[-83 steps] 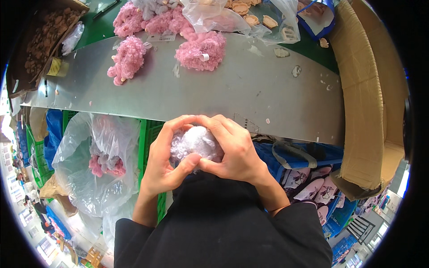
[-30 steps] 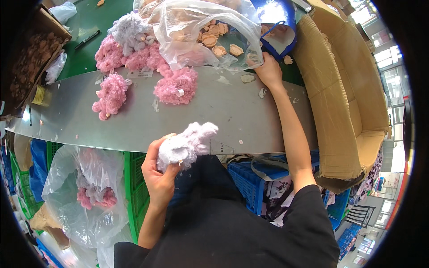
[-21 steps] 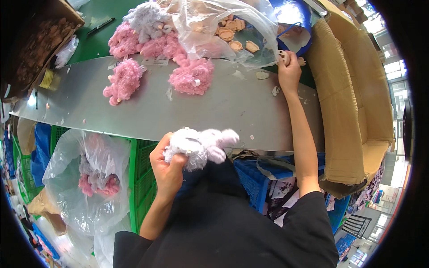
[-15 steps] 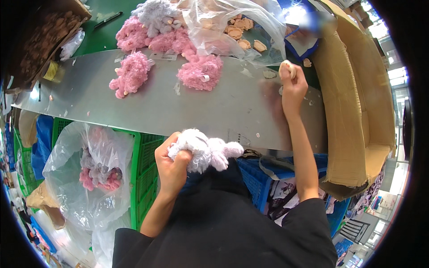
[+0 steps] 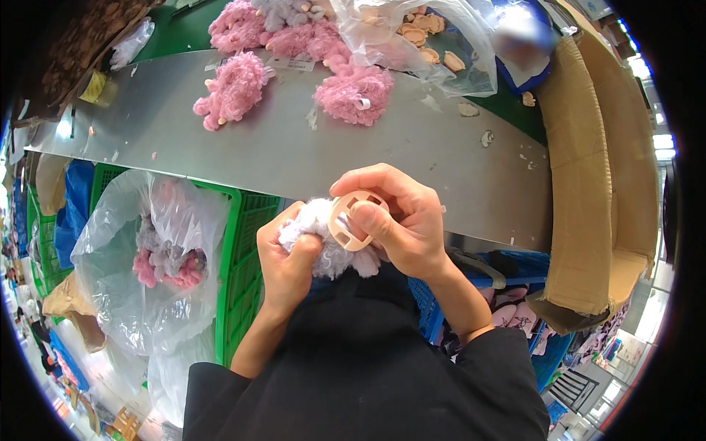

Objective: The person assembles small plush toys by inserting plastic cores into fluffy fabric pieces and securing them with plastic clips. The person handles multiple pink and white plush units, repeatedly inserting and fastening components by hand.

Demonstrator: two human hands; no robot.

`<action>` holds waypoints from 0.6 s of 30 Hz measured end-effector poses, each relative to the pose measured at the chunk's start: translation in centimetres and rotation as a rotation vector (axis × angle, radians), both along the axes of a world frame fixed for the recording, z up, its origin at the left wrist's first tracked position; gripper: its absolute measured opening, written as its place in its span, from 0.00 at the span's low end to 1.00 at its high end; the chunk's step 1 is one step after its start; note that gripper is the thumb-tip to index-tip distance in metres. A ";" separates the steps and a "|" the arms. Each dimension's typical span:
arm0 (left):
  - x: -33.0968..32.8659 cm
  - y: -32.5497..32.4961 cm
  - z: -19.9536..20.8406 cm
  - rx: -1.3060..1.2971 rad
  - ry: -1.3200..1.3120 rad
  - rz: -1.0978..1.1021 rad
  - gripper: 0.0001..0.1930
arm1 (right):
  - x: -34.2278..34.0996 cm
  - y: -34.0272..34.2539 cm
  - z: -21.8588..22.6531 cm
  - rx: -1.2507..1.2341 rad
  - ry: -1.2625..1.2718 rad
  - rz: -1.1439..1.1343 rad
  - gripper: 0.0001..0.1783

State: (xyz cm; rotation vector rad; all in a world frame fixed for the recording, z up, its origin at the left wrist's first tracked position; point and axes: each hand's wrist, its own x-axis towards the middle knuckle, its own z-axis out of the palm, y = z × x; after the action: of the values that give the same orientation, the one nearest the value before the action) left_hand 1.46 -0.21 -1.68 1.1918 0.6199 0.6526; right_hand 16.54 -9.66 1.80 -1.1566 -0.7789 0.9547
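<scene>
Closed around a small grey curly plush toy is my left hand, just in front of my body near the table's front edge. My right hand pinches a peach-coloured oval plastic piece with slot-like openings, between thumb and fingers. The plastic piece lies against the right side of the plush and covers part of it. On the metal tabletop beyond are pink curly plush toys, one apart at the left. A grey plush rests among the pink ones at the back.
A clear plastic bag holds several peach plastic pieces at the back right. A tall cardboard box stands at the right. Lower left, a green crate stands beside a clear bag with pink and grey plush inside.
My right hand has come from the back right of the table to the plush, bringing the plastic piece against it. My left hand keeps its hold. The view has shifted slightly.
</scene>
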 end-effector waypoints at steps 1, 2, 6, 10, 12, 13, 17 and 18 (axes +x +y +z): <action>-0.2 0.1 -0.2 0.004 0.006 -0.003 0.11 | -0.2 0.2 -0.1 -0.015 -0.027 -0.011 0.13; -0.4 0.1 -0.4 0.009 0.009 -0.007 0.12 | -0.5 0.4 -0.1 -0.028 -0.056 -0.024 0.12; -0.7 0.1 -0.3 0.023 0.031 -0.022 0.14 | -0.9 0.8 -1.0 -0.052 -0.197 -0.078 0.10; -0.9 0.1 -0.4 0.004 0.018 -0.075 0.15 | -1.0 0.6 -0.7 -0.109 -0.320 -0.097 0.10; -1.0 0.2 -0.7 0.013 0.005 -0.123 0.16 | -1.1 0.5 -0.9 -0.068 -0.435 -0.131 0.10; -1.1 0.4 -0.9 0.019 -0.001 -0.149 0.17 | -1.1 0.4 -0.9 -0.058 -0.480 -0.138 0.10; -0.9 0.5 -0.1 -0.008 -0.040 -0.211 0.21 | -1.2 0.3 -1.1 -0.060 -0.582 -0.172 0.10; -0.8 0.3 0.0 -0.013 -0.013 -0.213 0.21 | -1.4 0.2 -1.1 -0.073 -0.588 -0.186 0.10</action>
State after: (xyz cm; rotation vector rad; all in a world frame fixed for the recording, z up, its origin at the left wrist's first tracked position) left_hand 0.61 0.14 -1.64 1.2212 0.4771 0.4756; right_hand 15.13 -9.47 0.65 -1.5720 -1.0834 0.4868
